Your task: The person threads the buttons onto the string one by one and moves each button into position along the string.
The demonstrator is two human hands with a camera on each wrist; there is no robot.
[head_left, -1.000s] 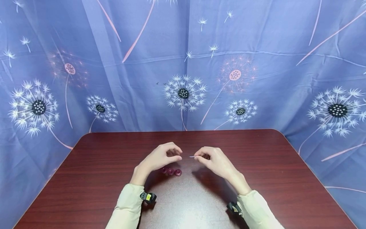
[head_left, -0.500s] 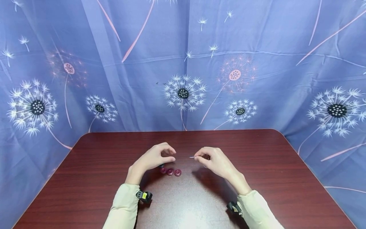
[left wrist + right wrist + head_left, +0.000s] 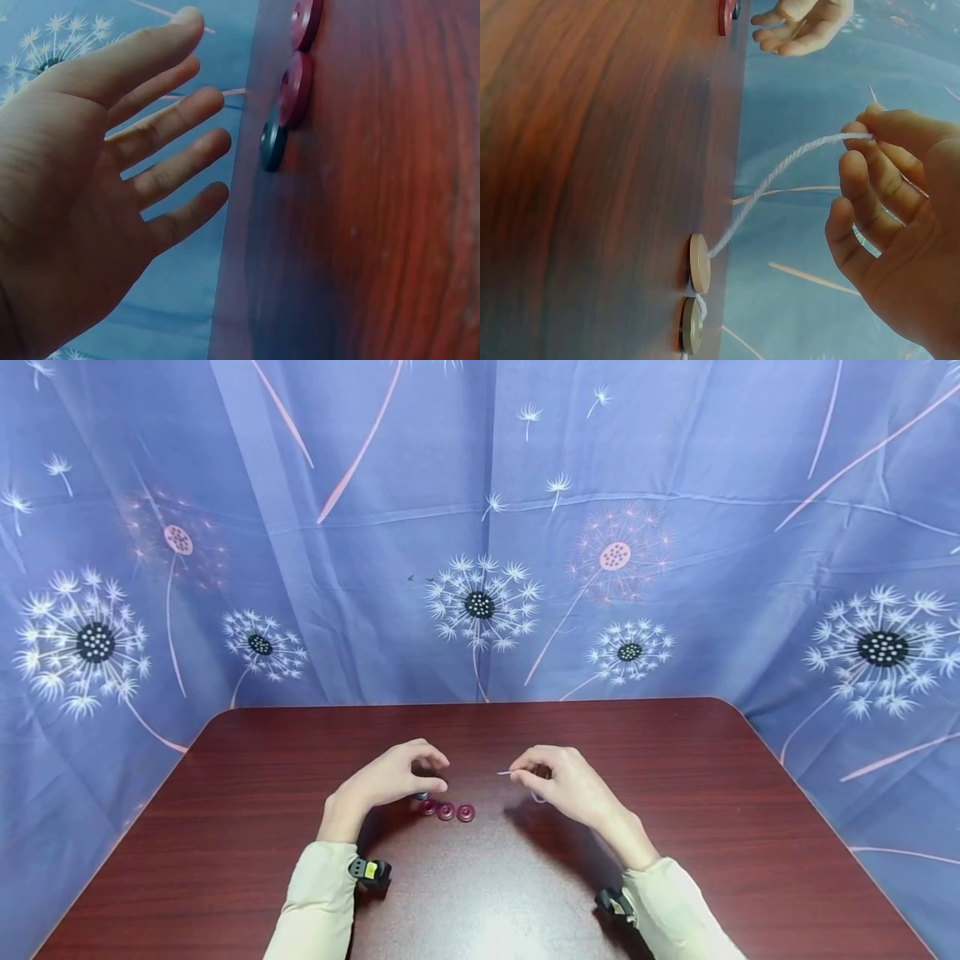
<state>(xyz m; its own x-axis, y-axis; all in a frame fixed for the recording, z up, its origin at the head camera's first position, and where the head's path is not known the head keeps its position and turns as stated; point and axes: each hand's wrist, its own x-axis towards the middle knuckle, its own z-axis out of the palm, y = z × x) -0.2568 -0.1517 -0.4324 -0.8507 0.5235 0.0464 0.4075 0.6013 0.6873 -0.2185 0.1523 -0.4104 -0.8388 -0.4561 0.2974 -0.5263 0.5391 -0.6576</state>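
Observation:
My right hand (image 3: 566,783) pinches one end of a white cord (image 3: 769,176) between thumb and forefinger, a short tip sticking out. The cord curves down to a beige button (image 3: 700,264), which it appears to pass through. It continues to an olive-brown button (image 3: 692,327) on the table; beyond that it leaves the right wrist view. My left hand (image 3: 382,778) hovers with fingers spread and relaxed, holding nothing. Near it lie a row of three maroon buttons (image 3: 446,811) and a dark teal button (image 3: 273,146), partly hidden by the left thumb in the head view.
A dark red-brown wooden table (image 3: 225,835) carries everything. Behind it hangs a blue curtain (image 3: 360,610) printed with dandelions. Black camera straps (image 3: 372,871) sit at the wrists over pale sleeves (image 3: 318,889).
My left hand has moved left and slightly nearer, away from the cord tip, uncovering the maroon buttons and the teal one. The right hand stays in place, still pinching the cord.

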